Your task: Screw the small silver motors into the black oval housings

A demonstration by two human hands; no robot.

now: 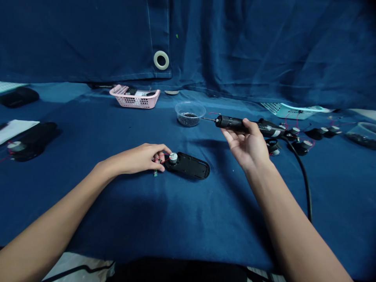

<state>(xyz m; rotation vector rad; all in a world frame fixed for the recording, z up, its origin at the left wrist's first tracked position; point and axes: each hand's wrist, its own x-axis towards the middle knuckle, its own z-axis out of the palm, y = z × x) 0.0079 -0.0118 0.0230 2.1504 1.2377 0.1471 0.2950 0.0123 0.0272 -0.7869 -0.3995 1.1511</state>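
In front of me a black plastic casing (192,166) lies on the blue cloth, hollow side up. At its left end stands a small white motor (173,157) with red wires. My left hand (148,158) is closed at that end, its thumb and fingers around the wires and the casing's edge. Below its fingertips a small green circuit board (155,172) pokes out. My right hand (248,145) grips a black electric screwdriver (235,123) held level above the cloth. Its bit points left, close to the rim of a clear round tub (190,111) of small dark screws.
A pink basket (135,102) and a teal basket (296,111) stand at the back. More motor-fitted casings (305,145) lie at right, others (35,141) at left. The screwdriver's black cable (304,176) runs toward me. A blue curtain (88,39) hangs behind.
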